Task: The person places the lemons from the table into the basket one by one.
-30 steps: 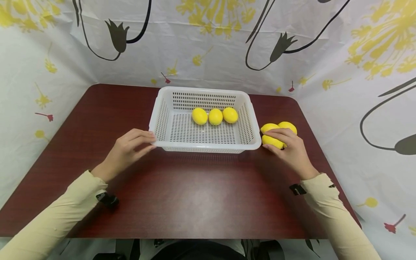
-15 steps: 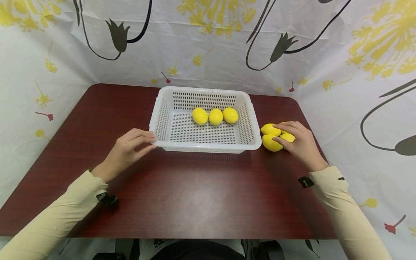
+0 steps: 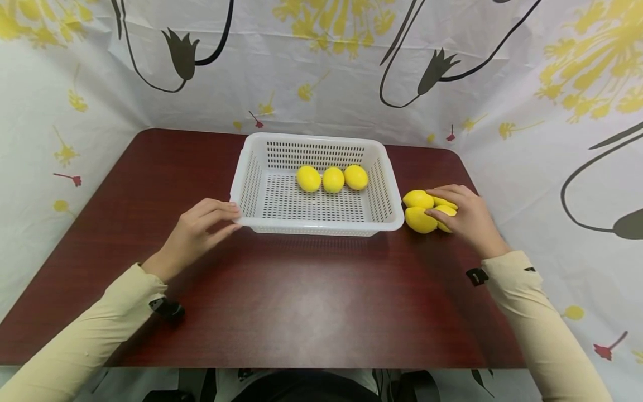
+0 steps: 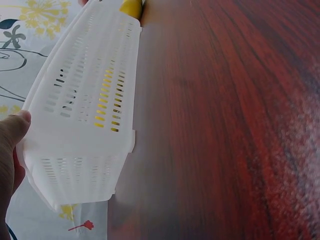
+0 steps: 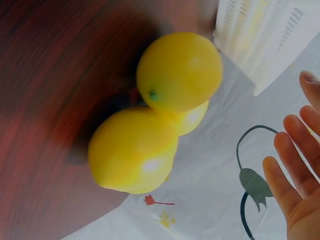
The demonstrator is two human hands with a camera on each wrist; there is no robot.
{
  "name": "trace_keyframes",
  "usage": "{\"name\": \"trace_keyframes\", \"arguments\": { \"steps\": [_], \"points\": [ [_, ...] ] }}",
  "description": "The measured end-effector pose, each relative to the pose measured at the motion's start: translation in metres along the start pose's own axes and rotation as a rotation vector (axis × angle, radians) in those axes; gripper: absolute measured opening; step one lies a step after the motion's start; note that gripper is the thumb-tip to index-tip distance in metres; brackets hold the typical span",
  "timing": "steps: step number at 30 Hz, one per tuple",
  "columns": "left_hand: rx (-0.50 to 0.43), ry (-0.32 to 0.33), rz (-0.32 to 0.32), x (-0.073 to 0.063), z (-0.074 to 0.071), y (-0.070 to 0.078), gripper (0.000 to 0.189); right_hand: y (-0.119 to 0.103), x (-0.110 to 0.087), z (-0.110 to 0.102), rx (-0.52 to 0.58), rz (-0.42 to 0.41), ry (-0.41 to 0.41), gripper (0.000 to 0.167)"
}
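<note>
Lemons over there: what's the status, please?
Left hand pinching basket rim. Right hand empty, over outside lemons. Three inside lemons. Basket's right wall between.

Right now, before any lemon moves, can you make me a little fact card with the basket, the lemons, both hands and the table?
Basket: white, full of small holes, on the table
Inside lemons: three, in a row
Outside lemons: four showing, bunched right of the basket
Left hand: holds the basket's near left corner
Right hand: over the outside lemons, fingers spread, holding none
Table: dark reddish brown, shiny
</note>
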State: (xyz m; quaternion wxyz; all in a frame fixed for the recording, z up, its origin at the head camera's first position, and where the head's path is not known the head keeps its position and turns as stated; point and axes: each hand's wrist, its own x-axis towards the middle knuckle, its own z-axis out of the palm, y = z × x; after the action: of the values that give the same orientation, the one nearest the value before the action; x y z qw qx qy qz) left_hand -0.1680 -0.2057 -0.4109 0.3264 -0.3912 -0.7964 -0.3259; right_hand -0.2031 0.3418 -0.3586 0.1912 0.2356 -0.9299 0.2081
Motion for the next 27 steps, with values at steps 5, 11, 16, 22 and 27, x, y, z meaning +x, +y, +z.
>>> {"name": "trace_keyframes", "arguments": {
  "steps": [5, 11, 16, 22, 27],
  "points": [
    [0.004, 0.001, -0.005, 0.0, 0.001, 0.0, 0.035, 0.007, -0.002, 0.006, -0.013, 0.027, -0.045, 0.047],
    [-0.004, 0.002, -0.006, -0.001, 0.001, -0.001, 0.035, 0.013, -0.005, 0.016, -0.015, 0.053, -0.077, 0.045],
    [-0.007, 0.007, -0.004, -0.001, 0.001, -0.001, 0.035, 0.014, -0.008, 0.021, -0.067, 0.052, -0.114, 0.044],
    [-0.006, 0.008, -0.004, -0.002, 0.002, -0.001, 0.035, 0.015, -0.01, 0.025, -0.098, 0.043, -0.145, 0.043],
    [-0.004, 0.005, -0.009, -0.002, 0.002, -0.001, 0.036, 0.016, -0.01, 0.028, -0.117, 0.037, -0.155, 0.043]
  ]
}}
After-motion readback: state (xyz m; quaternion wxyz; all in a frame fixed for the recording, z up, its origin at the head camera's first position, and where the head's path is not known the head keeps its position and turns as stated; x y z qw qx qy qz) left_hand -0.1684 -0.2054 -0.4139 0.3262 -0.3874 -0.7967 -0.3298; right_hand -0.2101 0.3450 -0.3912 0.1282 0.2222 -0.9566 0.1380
